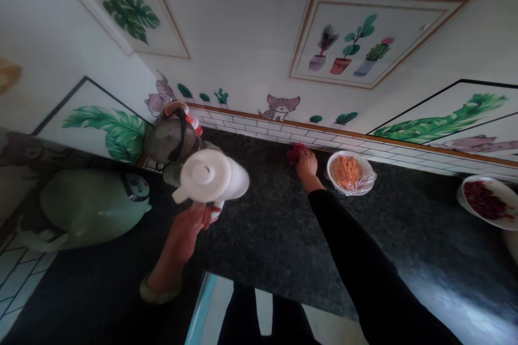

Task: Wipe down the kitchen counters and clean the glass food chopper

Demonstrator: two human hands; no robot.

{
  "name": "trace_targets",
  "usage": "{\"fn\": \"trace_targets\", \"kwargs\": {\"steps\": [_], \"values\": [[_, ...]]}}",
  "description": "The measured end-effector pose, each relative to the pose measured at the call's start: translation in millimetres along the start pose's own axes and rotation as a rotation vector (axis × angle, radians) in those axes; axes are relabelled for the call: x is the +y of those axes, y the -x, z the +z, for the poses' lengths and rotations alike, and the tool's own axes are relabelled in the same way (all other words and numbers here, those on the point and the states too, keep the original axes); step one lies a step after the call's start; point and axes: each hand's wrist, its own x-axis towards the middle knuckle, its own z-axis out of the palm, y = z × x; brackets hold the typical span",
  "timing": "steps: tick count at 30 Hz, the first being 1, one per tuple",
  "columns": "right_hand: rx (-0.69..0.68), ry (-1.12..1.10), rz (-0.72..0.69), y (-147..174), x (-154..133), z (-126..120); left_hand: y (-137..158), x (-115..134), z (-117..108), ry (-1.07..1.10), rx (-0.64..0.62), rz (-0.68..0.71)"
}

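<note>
My left hand (190, 232) is wrapped round the handle of a white lidded pitcher (238, 178), which leans a little over the left part of the counter. At the back of the counter, near the wall, my right hand (306, 164) presses on a crumpled dark red cloth (294, 153). Part of the cloth is hidden under the fingers. Just right of that hand stands a white bowl (351, 190) of orange shredded food, with clear plastic film at its edge.
A pale green rice cooker (93, 205) sits at the left. Behind the pitcher is a dark, see-through container (170, 140) beside a red and white item (194, 123). A second white bowl (469, 207) with dark red food is at the far right of the dark counter (259, 248).
</note>
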Motion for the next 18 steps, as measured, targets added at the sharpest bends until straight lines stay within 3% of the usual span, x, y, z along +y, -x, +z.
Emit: {"fn": "trace_targets", "kwargs": {"steps": [3, 8, 12, 15, 18], "values": [[-0.016, 0.067, 0.098, 2.9, 0.6, -4.7, -30.4, 8.9, 23.9, 0.017, -0.087, 0.008], [-0.029, 0.104, 0.275, -6.4, -2.4, -10.2, -81.4, 21.7, 58.9, 0.031, -0.092, 0.001], [0.031, -0.012, 0.252, 0.2, -12.3, -5.1, -107.6, 27.9, 74.4, -0.007, -0.123, 0.042], [0.063, -0.147, 0.033, 53.6, -21.0, 5.6, -119.2, 33.4, 84.8, -0.016, -0.115, 0.02], [0.059, -0.299, -0.242, 150.4, -27.0, 14.4, -127.0, 40.5, 96.7, -0.015, -0.091, -0.001]]}}
